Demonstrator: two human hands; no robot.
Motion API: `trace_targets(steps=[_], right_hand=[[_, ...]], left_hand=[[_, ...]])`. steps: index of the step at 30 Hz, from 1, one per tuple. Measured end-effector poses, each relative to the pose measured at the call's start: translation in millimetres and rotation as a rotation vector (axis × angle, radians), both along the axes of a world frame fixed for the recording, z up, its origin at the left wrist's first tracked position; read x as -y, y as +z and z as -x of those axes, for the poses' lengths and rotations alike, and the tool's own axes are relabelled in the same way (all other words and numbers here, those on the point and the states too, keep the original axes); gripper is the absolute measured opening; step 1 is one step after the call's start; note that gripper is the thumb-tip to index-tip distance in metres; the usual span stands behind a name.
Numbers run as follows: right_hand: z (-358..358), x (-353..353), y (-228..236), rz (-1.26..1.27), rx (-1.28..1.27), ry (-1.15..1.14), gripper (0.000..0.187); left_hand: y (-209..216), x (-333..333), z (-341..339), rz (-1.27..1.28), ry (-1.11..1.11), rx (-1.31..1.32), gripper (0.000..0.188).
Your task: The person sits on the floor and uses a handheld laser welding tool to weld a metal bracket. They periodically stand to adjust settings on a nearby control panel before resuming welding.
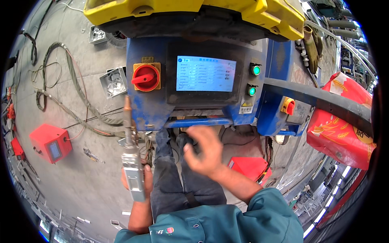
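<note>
My left hand (146,180) is wrapped round a grey metal welding gun (133,170), which stands upright with its copper-coloured tip pointing away from me. Over my legs, my right hand (204,152) hovers with nothing in it, thumb and fingers bent and apart, blurred a little by motion. Just beyond it is the blue handle bar (198,122) of a blue machine cabinet. Its front carries a lit touch screen (206,73), a red rotary switch (146,77) on a yellow plate, and two green lit buttons (255,70).
A yellow casing (142,9) tops the cabinet. Hoses (77,95) coil across the floor at left, near a red box with a display (50,143) and trays of metal parts (114,83). At right, a dark bar (320,99) juts out by a red bag (340,137). Another red box (248,167) sits by my legs.
</note>
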State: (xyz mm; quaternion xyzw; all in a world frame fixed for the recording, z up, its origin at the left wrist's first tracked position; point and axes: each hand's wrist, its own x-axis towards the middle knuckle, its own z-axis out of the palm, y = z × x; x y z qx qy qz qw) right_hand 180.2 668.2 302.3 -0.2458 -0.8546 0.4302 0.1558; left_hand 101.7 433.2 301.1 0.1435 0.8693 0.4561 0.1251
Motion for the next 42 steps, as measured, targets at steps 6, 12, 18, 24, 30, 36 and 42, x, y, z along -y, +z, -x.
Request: trace_targets(steps=[6,12,18,24,30,36,42], right_hand=[[38.5,-102.0,-13.3,-0.547,0.084,-0.183,0.05],[62.6,-112.1,-21.6,-0.568,0.059,-0.15,0.051],[67.0,-116.0,-27.6,-0.579,0.059,-0.141,0.046],[69.5,-112.9,-26.5,-0.597,0.109,-0.147,0.044],[47.1,-110.5,-15.3,-0.579,0.059,-0.234,0.044],[28.2,-108.5,-22.9,-0.579,0.141,-0.248,0.042],[27.9,-107.2,-25.6,-0.548,0.145,-0.214,0.042]], left_hand=[[-14.5,-17.3,19.7,-0.208,0.152,0.154,0.053],[-34.6,-32.8,38.2,-0.237,0.239,0.134,0.054],[-37.1,-36.1,39.6,-0.245,0.231,0.111,0.053],[-34.1,-38.2,37.1,-0.253,0.242,0.186,0.04],[-30.2,-36.2,34.8,-0.237,0.251,0.196,0.029],[-30.0,-34.6,33.5,-0.226,0.237,0.23,0.048],[-31.4,-34.7,33.3,-0.218,0.234,0.237,0.049]])
